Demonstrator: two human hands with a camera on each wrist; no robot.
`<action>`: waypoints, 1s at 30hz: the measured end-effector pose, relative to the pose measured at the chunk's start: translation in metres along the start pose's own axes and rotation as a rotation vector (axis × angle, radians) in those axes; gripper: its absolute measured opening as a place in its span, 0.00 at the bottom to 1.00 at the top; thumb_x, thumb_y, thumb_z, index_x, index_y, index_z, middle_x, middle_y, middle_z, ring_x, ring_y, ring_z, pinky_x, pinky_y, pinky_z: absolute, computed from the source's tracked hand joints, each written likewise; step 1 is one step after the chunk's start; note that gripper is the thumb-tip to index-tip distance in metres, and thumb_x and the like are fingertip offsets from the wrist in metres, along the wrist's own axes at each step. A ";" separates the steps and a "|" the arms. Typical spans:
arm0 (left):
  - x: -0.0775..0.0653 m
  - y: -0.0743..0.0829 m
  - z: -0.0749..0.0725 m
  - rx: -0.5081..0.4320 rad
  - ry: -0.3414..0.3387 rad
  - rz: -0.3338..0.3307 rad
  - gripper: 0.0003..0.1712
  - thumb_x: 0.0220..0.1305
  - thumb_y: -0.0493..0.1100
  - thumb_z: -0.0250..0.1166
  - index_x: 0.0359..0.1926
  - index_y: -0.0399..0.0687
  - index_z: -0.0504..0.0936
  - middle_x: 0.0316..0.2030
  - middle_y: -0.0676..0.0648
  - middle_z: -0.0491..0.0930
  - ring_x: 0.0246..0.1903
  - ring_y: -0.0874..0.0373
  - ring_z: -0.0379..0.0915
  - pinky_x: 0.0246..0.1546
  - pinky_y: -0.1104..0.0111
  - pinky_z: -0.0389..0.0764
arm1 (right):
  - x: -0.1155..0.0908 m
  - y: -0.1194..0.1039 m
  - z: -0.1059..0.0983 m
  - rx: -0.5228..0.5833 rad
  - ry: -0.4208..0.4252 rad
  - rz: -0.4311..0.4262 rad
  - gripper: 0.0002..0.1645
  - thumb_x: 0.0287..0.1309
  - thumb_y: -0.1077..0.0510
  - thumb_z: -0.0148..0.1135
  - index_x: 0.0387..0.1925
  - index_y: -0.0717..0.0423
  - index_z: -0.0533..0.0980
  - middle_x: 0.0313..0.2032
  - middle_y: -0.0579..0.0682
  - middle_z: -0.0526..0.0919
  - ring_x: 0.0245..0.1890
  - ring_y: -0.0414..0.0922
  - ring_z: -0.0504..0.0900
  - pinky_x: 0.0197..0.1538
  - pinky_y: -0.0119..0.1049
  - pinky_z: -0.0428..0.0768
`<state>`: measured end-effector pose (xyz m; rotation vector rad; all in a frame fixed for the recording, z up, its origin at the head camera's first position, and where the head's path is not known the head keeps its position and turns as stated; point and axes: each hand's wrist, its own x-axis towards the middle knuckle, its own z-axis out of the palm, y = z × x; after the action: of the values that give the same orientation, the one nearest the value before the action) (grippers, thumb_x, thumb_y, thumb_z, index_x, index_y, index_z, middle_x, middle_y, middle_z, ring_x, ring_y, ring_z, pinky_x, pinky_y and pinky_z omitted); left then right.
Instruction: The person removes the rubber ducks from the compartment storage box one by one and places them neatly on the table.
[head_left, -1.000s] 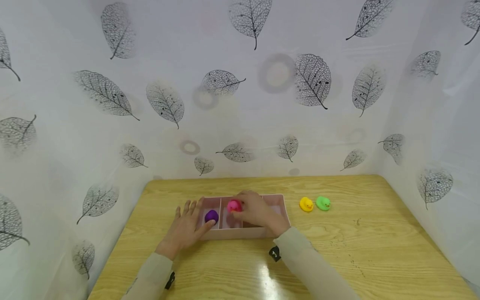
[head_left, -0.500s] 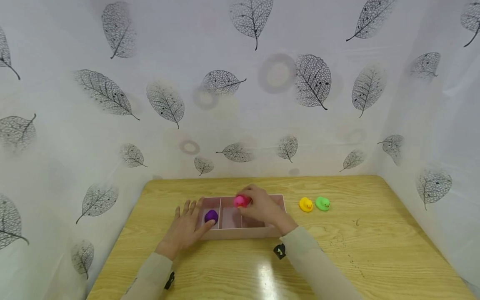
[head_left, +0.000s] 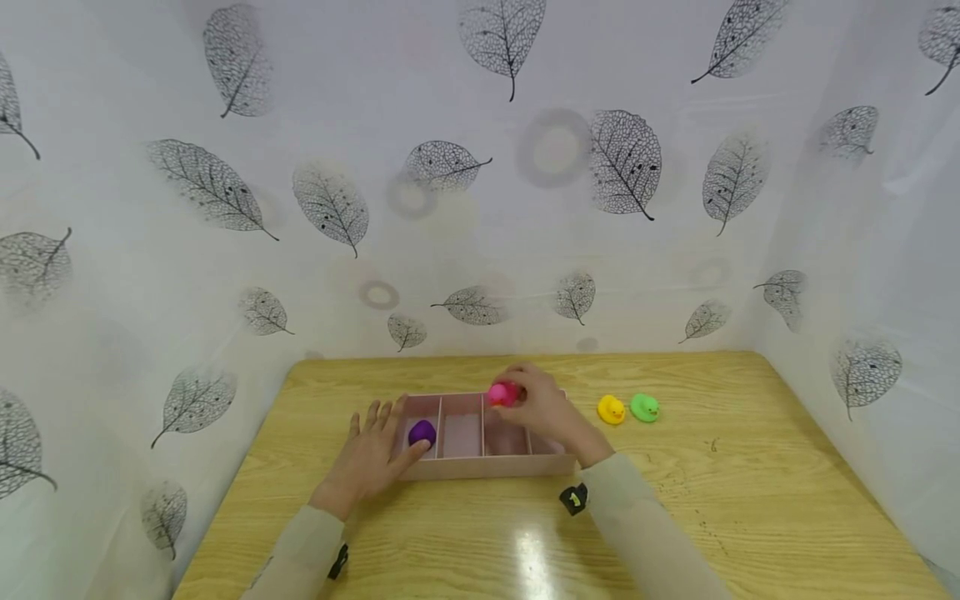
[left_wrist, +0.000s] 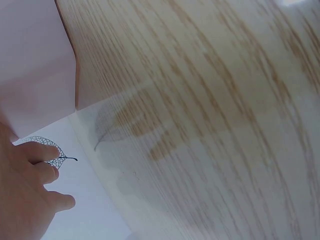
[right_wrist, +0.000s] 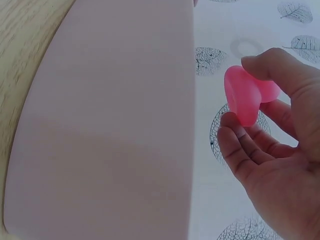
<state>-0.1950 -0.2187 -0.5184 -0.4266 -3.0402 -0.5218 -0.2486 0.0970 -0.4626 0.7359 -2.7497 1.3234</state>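
Between thumb and fingertips, my right hand (head_left: 546,418) pinches a pink rubber duck (head_left: 500,395) above the far side of the pale pink divided box (head_left: 480,468). In the right wrist view, the pink duck (right_wrist: 242,97) hangs past the box's rim, gripped by the thumb from above and fingertips from below. My left hand (head_left: 369,460) rests at the box's left end, fingers spread, thumb lying over the front rim. Inside the leftmost compartment sits a rounded purple toy (head_left: 422,432), partly behind the thumb. The left wrist view shows fingers (left_wrist: 42,150) beside the box wall (left_wrist: 37,65).
To the right of the box, a yellow rubber duck (head_left: 611,410) and a green rubber duck (head_left: 645,407) stand side by side on the wooden table (head_left: 420,533). A white leaf-printed curtain (head_left: 495,233) encloses the table's back and sides.
My right hand has lifted the pink duck from the second compartment and carried it rightward and up, uncovering more compartments. The left hand has stayed in place.
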 end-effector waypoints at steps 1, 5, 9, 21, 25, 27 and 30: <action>0.000 0.000 0.000 0.002 0.001 0.001 0.54 0.75 0.71 0.53 0.85 0.43 0.48 0.78 0.27 0.60 0.80 0.28 0.48 0.78 0.29 0.46 | -0.001 0.001 -0.001 -0.001 0.003 0.003 0.23 0.54 0.64 0.78 0.53 0.56 0.85 0.55 0.56 0.82 0.48 0.49 0.81 0.51 0.39 0.88; 0.000 0.000 0.000 0.008 0.001 0.003 0.54 0.75 0.71 0.53 0.85 0.43 0.48 0.78 0.27 0.60 0.80 0.28 0.48 0.78 0.28 0.46 | -0.003 0.006 -0.007 0.001 0.012 0.010 0.22 0.54 0.64 0.78 0.53 0.56 0.85 0.54 0.56 0.82 0.47 0.48 0.80 0.51 0.40 0.87; 0.000 0.000 0.000 0.005 -0.001 0.003 0.54 0.75 0.70 0.53 0.85 0.43 0.48 0.78 0.27 0.60 0.80 0.28 0.47 0.78 0.28 0.46 | -0.004 0.012 -0.011 0.007 0.029 0.010 0.22 0.53 0.64 0.78 0.52 0.55 0.86 0.54 0.55 0.83 0.47 0.48 0.80 0.51 0.39 0.85; 0.000 0.000 0.000 0.011 0.000 0.006 0.54 0.75 0.71 0.52 0.85 0.42 0.47 0.78 0.27 0.59 0.80 0.28 0.47 0.78 0.29 0.47 | -0.014 0.027 -0.033 0.013 0.106 0.001 0.22 0.53 0.65 0.76 0.52 0.57 0.85 0.55 0.57 0.83 0.46 0.49 0.82 0.51 0.41 0.86; 0.000 0.000 0.000 0.006 -0.003 0.002 0.54 0.75 0.72 0.52 0.85 0.42 0.47 0.78 0.27 0.59 0.81 0.28 0.47 0.78 0.30 0.46 | -0.018 0.033 -0.042 0.022 0.130 0.004 0.23 0.52 0.65 0.75 0.52 0.60 0.84 0.55 0.58 0.84 0.44 0.48 0.82 0.47 0.34 0.85; 0.000 -0.001 0.001 0.006 -0.003 0.000 0.54 0.75 0.72 0.52 0.85 0.43 0.47 0.78 0.27 0.59 0.81 0.28 0.47 0.78 0.30 0.46 | -0.021 0.036 -0.046 0.030 0.142 0.000 0.23 0.52 0.65 0.74 0.52 0.60 0.84 0.54 0.58 0.84 0.42 0.48 0.81 0.46 0.34 0.84; 0.000 -0.001 0.001 0.000 -0.002 -0.001 0.54 0.76 0.72 0.52 0.85 0.43 0.47 0.78 0.27 0.58 0.81 0.28 0.46 0.78 0.29 0.45 | -0.024 0.039 -0.051 0.031 0.158 -0.003 0.23 0.52 0.66 0.74 0.52 0.61 0.83 0.52 0.58 0.84 0.42 0.50 0.82 0.45 0.33 0.84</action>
<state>-0.1950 -0.2196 -0.5196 -0.4264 -3.0427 -0.5219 -0.2534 0.1654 -0.4631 0.6073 -2.6103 1.3632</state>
